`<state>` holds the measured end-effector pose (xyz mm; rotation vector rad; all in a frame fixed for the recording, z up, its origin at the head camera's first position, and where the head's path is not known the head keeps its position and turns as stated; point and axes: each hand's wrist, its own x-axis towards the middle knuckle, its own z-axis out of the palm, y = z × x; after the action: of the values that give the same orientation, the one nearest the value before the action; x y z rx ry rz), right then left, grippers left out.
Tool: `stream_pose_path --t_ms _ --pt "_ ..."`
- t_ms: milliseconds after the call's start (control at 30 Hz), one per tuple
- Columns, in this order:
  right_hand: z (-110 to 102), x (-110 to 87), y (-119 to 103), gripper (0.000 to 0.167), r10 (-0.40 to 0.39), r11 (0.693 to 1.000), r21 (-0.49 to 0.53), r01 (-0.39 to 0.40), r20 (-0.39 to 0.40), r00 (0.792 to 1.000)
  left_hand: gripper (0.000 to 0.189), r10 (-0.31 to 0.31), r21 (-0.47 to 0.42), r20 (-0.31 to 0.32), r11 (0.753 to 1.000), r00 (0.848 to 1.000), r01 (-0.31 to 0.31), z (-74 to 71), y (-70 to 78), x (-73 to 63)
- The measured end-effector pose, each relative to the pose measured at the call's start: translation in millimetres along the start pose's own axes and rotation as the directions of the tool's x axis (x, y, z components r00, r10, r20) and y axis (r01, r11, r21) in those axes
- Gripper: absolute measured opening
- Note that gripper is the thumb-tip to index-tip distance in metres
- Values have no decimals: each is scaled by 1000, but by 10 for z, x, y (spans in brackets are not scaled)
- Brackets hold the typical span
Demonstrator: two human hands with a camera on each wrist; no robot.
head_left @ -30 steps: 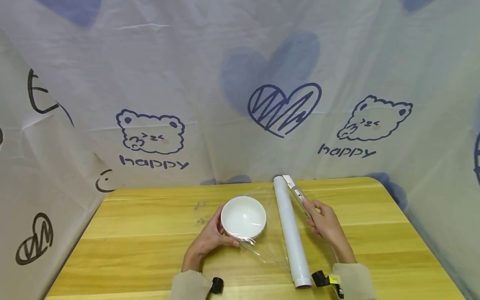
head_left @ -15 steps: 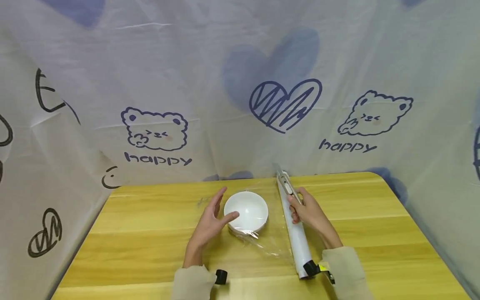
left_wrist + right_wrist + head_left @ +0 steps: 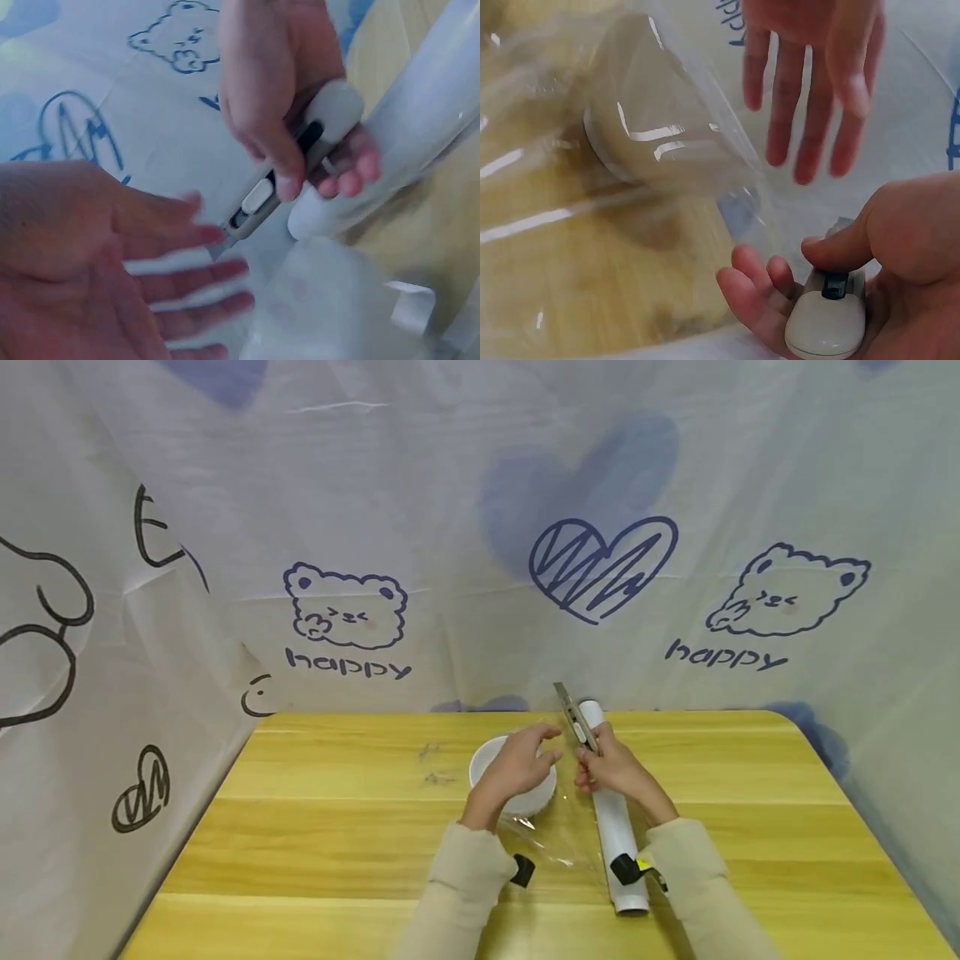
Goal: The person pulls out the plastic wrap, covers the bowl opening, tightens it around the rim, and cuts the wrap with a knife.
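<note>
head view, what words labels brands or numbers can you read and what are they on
"happy": on the cloth, under the left bear
"happy": on the cloth, under the right bear
Black "E"-like mark, cloth at left: uncertain
Grey marks on the table: too faint to read
Cutter, roll, bowl: no readable text

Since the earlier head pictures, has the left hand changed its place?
Yes. Judged against the table in the head view, the left hand has moved rightward and nearer to the far edge.

bowl (image 3: 534, 797), roll (image 3: 617, 831) partly hidden behind hands (image 3: 522, 762) (image 3: 613, 768), film (image 3: 553, 846) outline seemingly blurred
</note>
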<state>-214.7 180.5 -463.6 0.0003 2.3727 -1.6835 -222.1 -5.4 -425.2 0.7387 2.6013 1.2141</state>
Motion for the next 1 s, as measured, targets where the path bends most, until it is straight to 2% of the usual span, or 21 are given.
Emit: stream_pose_path --t_ms 67,167,267,333,367,467,567,633,700,767,800,833,867,900,933,1000 --pt "-70 -27 53 23 3 1000 23 -3 -14 1000 39 -66 82 67 995 996 61 0 83 211" --pt "-131 -59 112 23 9 1000 22 -8 -44 999 32 -133 192 109 975 985 111 50 124 523" --pt "-136 -64 153 23 4 1000 2 -4 -75 997 21 -235 261 101 944 967 202 156 67 758" --pt "-128 -65 166 27 -3 999 -32 0 -100 995 14 -307 273 80 922 948 275 225 10 859" --pt "-126 -64 171 29 -8 998 -66 0 -116 993 17 -324 268 69 917 943 295 253 -16 899" --pt "-148 -67 166 38 -36 978 -208 5 -144 989 27 -328 234 19 920 944 315 336 -118 985" --pt "-174 -67 144 44 -55 942 -336 -2 -161 985 31 -320 198 -25 927 947 318 402 -204 1065" --pt "-189 -64 122 45 -70 922 -388 -1 -169 983 34 -332 175 -62 925 941 338 412 -238 1112" --pt "-198 -59 107 44 -81 911 -412 2 -174 981 35 -344 123 -69 928 936 351 398 -268 1165" --pt "-202 -54 95 43 -93 904 -427 10 -176 980 30 -365 -25 -37 931 930 364 364 -288 1207" --pt "-204 -49 95 44 -95 904 -428 12 -173 980 27 -373 -127 -4 920 928 370 349 -303 1232" --pt "-205 -45 95 44 -89 905 -424 8 -172 981 23 -384 -239 43 893 923 382 337 -320 1256" --pt "-206 -42 95 45 -86 907 -421 6 -170 982 21 -394 -347 102 847 914 404 329 -340 1283" --pt "-208 -40 98 45 -83 908 -420 3 -172 982 22 -402 -439 159 789 902 429 324 -359 1309" --pt "-212 -37 99 46 -80 908 -420 0 -173 982 22 -411 -515 213 724 886 459 324 -374 1334" --pt "-218 -31 106 47 -71 908 -419 -12 -182 981 21 -413 -584 306 630 858 512 338 -418 1388"
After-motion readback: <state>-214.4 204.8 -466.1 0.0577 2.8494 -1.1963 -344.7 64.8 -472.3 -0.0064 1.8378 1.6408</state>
